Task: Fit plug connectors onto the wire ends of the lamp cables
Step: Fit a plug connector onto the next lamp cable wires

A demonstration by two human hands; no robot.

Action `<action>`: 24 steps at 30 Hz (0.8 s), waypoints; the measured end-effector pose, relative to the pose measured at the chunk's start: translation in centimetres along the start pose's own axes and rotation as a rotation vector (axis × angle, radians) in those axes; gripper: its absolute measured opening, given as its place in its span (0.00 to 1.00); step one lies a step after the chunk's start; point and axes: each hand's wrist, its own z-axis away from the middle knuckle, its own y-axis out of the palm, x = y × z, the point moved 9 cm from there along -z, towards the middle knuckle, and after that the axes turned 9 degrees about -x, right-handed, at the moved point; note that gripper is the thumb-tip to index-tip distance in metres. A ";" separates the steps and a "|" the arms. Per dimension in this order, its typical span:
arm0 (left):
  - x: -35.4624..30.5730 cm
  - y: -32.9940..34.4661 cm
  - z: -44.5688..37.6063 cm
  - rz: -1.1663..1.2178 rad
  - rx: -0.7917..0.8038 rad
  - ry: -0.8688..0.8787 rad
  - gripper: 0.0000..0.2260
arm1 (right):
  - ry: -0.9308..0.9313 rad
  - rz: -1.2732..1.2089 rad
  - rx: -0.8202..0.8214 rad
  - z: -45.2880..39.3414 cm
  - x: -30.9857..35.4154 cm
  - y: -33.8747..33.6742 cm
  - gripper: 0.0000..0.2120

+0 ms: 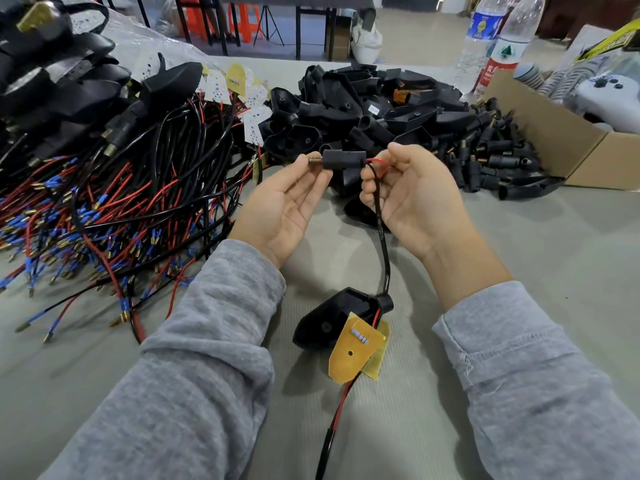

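A black cylindrical plug connector (343,159) with a brass threaded tip is held level above the table. My left hand (287,202) pinches its brass end between thumb and fingertips. My right hand (412,192) pinches the red wire (377,161) and black cable (382,237) at the connector's other end. The cable hangs down to a black lamp housing (336,315) lying on the table, with a yellow circuit board (353,351) beside it.
A tangle of red and black cables with blue-sleeved brass ends (104,209) covers the left. Black housings (363,102) are piled behind my hands, loose plug connectors (491,157) to the right, beside a cardboard box (561,140). Two water bottles (491,39) stand behind.
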 end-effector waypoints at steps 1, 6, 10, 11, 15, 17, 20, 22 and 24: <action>-0.1 0.0 0.0 -0.003 -0.001 0.004 0.14 | 0.004 -0.015 0.003 0.0 0.0 0.0 0.12; -0.2 0.1 0.1 0.028 0.005 0.009 0.09 | -0.045 0.020 0.013 -0.3 0.1 -0.3 0.07; -0.2 0.1 0.0 0.036 0.005 -0.003 0.10 | -0.089 0.029 -0.006 -0.4 0.3 -0.5 0.11; -0.1 0.0 0.0 0.034 0.006 -0.005 0.10 | -0.095 0.025 -0.017 -0.4 0.3 -0.6 0.12; -0.3 0.0 -0.1 0.025 0.018 0.017 0.12 | -0.086 0.024 -0.073 -0.4 0.3 -1.1 0.10; -0.6 0.0 -0.2 -0.032 0.018 0.060 0.10 | -0.065 0.045 -0.078 -0.4 0.2 -1.1 0.08; -0.7 -0.4 -0.4 -0.136 -0.029 0.128 0.05 | -0.042 0.029 -0.078 -0.2 0.3 -1.1 0.08; -0.9 -0.8 -0.5 -0.155 -0.058 0.160 0.04 | -0.072 0.070 -0.079 -0.2 0.6 -1.0 0.09; -1.2 -1.1 -0.6 -0.167 -0.084 0.195 0.05 | -0.099 0.138 -0.082 -0.1 0.7 -0.9 0.09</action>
